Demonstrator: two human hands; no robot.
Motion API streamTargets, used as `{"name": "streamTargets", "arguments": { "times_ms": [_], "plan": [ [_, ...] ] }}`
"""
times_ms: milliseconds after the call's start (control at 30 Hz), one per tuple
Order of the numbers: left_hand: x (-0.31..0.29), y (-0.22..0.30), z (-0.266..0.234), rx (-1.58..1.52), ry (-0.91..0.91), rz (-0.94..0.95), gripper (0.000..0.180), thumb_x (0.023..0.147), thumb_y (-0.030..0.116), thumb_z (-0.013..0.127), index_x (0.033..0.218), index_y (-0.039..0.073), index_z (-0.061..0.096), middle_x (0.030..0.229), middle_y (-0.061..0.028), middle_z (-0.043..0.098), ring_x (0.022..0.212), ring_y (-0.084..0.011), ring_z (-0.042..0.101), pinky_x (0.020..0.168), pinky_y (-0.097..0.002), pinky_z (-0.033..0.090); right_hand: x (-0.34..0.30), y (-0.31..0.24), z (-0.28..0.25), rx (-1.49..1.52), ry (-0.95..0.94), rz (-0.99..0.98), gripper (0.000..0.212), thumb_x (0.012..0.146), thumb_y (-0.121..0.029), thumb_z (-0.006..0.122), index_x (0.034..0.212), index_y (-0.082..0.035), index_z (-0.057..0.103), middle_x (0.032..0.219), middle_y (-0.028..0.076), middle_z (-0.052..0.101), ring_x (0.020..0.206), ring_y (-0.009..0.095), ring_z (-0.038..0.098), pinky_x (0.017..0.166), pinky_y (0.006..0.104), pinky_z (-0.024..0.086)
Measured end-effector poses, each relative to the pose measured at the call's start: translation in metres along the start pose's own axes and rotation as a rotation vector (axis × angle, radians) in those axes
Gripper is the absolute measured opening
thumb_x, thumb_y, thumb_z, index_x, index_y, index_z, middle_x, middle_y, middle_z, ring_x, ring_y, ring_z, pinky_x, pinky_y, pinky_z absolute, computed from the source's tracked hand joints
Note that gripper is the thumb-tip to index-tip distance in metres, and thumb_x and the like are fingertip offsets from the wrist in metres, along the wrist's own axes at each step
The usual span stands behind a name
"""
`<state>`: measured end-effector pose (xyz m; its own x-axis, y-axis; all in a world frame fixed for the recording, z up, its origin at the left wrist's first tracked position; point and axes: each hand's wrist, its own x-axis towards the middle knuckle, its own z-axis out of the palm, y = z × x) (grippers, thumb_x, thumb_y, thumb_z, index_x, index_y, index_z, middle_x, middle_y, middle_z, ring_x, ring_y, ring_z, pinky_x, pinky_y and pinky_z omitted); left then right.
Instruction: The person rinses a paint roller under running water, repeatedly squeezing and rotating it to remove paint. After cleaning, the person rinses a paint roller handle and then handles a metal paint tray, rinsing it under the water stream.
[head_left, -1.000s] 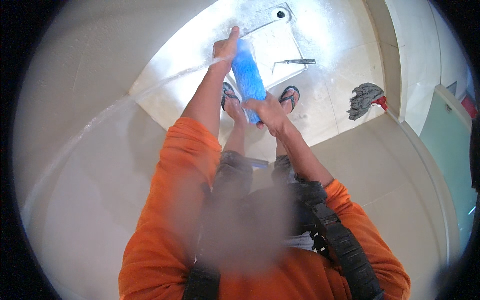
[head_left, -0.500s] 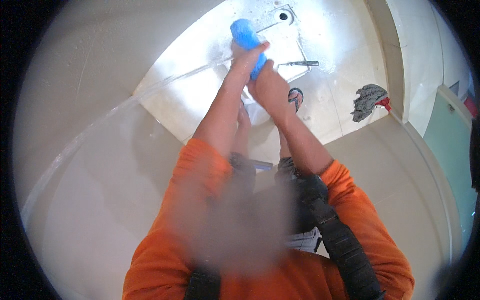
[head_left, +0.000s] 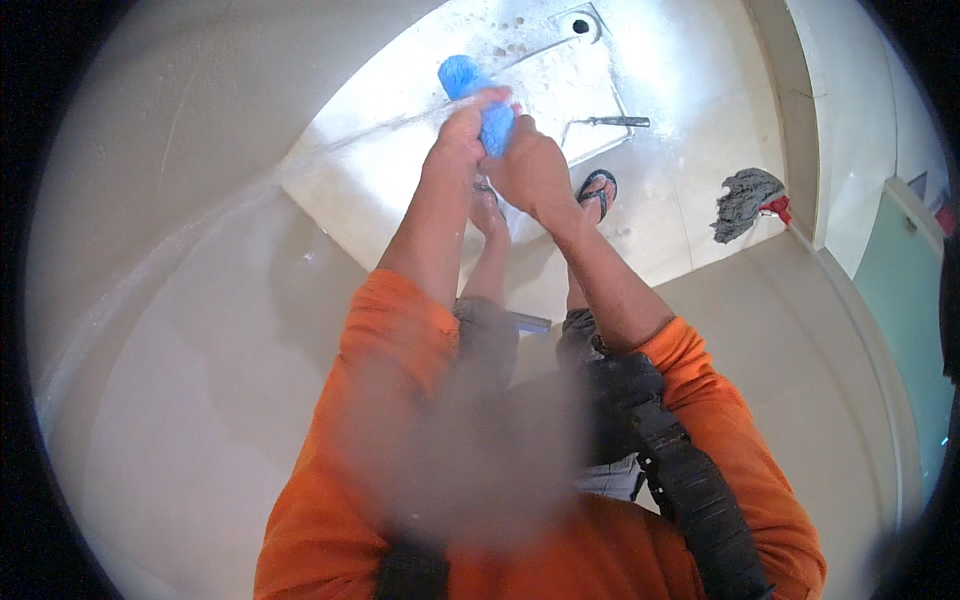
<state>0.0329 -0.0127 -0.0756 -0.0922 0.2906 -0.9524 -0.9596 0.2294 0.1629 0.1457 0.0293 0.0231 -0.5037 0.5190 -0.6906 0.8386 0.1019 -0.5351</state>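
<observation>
A bunched blue cloth (head_left: 497, 128) is gripped between my two hands over the wet floor. My left hand (head_left: 462, 132) is closed round its middle, and a rounded end sticks out beyond the fingers. Close against it, my right hand (head_left: 528, 168) is closed on the nearer end, its fingers partly hidden. A pale, see-through streak like a stream of water runs from the left wall to the cloth and hands.
A squeegee-like tool with a dark handle (head_left: 618, 121) lies right of the hands. Beyond is a round floor drain (head_left: 580, 27). A grey mop head (head_left: 745, 203) with a red fitting rests at right. My feet in sandals (head_left: 597, 190) stand below, and walls curve round both sides.
Both hands and the blue cloth have shifted slightly left and nearer to me. Less of the cloth's far end shows, and the pale streak has become fainter and more spread out.
</observation>
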Motion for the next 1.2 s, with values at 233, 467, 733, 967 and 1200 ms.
{"name": "streamTargets", "arguments": {
  "times_ms": [233, 467, 733, 967, 1200],
  "plan": [
    [-0.024, 0.011, 0.01, 0.065, -0.192, 0.151, 0.035, 0.081, 0.013, 0.074, 0.109, 0.0, 0.057, 0.084, -0.0129, 0.066, 0.074, -0.0241, 0.066, 0.071, -0.037, 0.058, -0.006, 0.023, 0.005, 1.06, -0.275, 0.191, 0.038, 0.084, -0.027, 0.07, 0.107, 0.001, 0.059, 0.079, 0.008, 0.061, 0.053, 0.014, 0.054, 0.042, 0.0246, 0.037],
    [-0.031, -0.007, 0.017, -0.439, -0.454, 0.176, 0.033, 0.078, 0.014, 0.074, 0.104, 0.001, 0.06, 0.088, -0.0119, 0.065, 0.076, -0.0236, 0.064, 0.074, -0.035, 0.056, -0.051, 0.035, 0.026, 2.126, -0.658, 0.316, 0.04, 0.091, -0.03, 0.062, 0.115, 0.001, 0.054, 0.082, 0.007, 0.057, 0.053, 0.012, 0.049, 0.042, 0.0204, 0.041],
    [0.01, 0.003, -0.011, 0.266, 0.227, 0.442, 0.072, 0.074, 0.025, 0.083, 0.131, -0.003, 0.05, 0.123, -0.0215, 0.06, 0.101, -0.034, 0.064, 0.091, -0.0425, 0.054, -0.032, 0.036, -0.006, 0.199, 0.043, -0.101, 0.066, 0.079, -0.027, 0.073, 0.13, 0.007, 0.049, 0.105, 0.023, 0.066, 0.096, 0.039, 0.068, 0.081, 0.0437, 0.057],
    [-0.015, 0.008, 0.012, 0.308, 0.14, 0.289, 0.047, 0.078, 0.02, 0.083, 0.112, -0.003, 0.06, 0.093, -0.0161, 0.067, 0.08, -0.0289, 0.067, 0.073, -0.0414, 0.057, -0.021, 0.034, 0.023, 0.161, -0.004, -0.02, 0.046, 0.075, -0.02, 0.074, 0.109, 0.007, 0.056, 0.088, 0.021, 0.069, 0.081, 0.036, 0.07, 0.073, 0.0439, 0.055],
    [-0.015, 0.017, -0.015, -0.015, -0.351, 0.212, 0.028, 0.084, 0.018, 0.071, 0.102, -0.002, 0.062, 0.084, -0.016, 0.066, 0.072, -0.0273, 0.065, 0.068, -0.0398, 0.057, -0.032, 0.05, 0.023, 1.54, -0.769, 0.244, 0.032, 0.078, -0.018, 0.072, 0.103, -0.003, 0.059, 0.079, 0.006, 0.061, 0.064, 0.019, 0.059, 0.064, 0.0355, 0.053]
  ]
}}
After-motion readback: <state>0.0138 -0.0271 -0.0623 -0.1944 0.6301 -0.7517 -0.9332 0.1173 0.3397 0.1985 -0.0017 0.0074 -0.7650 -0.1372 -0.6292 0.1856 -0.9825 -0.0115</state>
